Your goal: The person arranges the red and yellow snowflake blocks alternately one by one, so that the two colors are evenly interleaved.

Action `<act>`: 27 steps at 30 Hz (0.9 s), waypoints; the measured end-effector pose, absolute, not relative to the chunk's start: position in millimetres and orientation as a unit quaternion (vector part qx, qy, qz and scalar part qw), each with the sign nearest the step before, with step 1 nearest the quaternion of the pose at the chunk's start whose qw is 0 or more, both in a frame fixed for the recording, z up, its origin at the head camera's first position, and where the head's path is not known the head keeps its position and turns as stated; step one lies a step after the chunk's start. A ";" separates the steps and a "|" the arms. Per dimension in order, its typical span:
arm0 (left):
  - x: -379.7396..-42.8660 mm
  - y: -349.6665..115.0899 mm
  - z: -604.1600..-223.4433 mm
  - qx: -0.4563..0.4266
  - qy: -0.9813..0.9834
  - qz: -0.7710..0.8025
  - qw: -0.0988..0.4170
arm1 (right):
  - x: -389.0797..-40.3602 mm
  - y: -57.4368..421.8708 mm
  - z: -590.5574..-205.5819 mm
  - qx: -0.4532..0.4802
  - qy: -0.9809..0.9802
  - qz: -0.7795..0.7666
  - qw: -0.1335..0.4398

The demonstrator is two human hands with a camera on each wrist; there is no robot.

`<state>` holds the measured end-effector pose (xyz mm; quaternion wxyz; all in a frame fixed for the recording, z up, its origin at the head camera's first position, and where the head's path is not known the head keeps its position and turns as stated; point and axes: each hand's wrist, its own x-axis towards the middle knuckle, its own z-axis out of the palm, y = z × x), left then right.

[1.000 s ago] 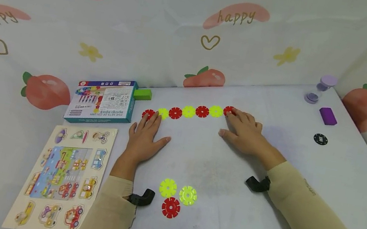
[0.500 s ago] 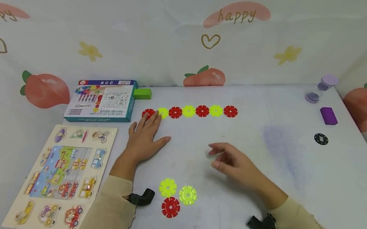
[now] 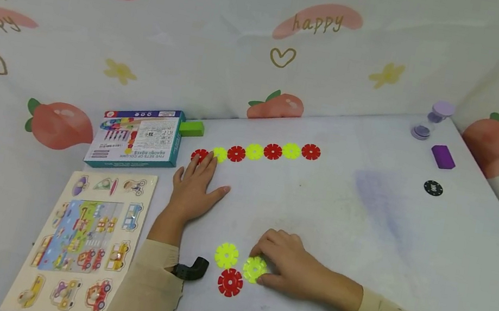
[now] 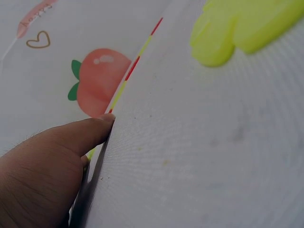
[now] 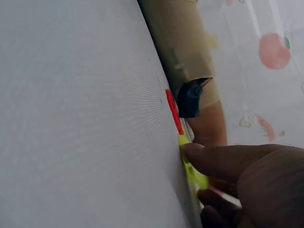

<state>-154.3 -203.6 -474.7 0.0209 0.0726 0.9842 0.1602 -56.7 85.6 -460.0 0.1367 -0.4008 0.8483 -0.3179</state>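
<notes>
My left hand (image 3: 191, 192) lies flat with fingers spread, its fingertips on the left end of a row of red and yellow-green notched plastic discs. They partly cover a red disc (image 3: 200, 155) and a yellow disc (image 3: 219, 154). Nearer me, my right hand (image 3: 292, 267) pinches another yellow notched disc (image 3: 254, 269) between thumb and fingers at its right side. In the right wrist view, the thumb (image 5: 213, 159) touches that yellow disc (image 5: 194, 175). Beside it lie a yellow disc (image 3: 226, 255) and a red disc (image 3: 230, 282).
At left are a boxed toy set (image 3: 135, 139), a green block (image 3: 191, 129) and a wooden vehicle puzzle board (image 3: 88, 244). On the far right stand an hourglass (image 3: 432, 120), a purple block (image 3: 443, 157) and a black chip (image 3: 433, 188). A printed cloth wall borders the white table.
My right hand has left the red disc at the row's right end, come back toward me and taken hold of a loose yellow disc. The left hand has stayed put.
</notes>
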 end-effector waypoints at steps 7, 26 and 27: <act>-154.6 -203.9 -476.1 0.070 0.984 0.160 0.022 | -83.4 101.0 -446.5 -0.322 0.808 -0.443 0.218; -155.9 -203.9 -479.4 0.070 0.985 0.159 0.008 | -237.8 199.4 -450.6 -0.009 0.882 -0.468 0.050; -156.1 -203.6 -479.3 0.070 0.985 0.159 0.010 | -237.7 200.6 -450.5 -0.023 0.895 -0.443 0.045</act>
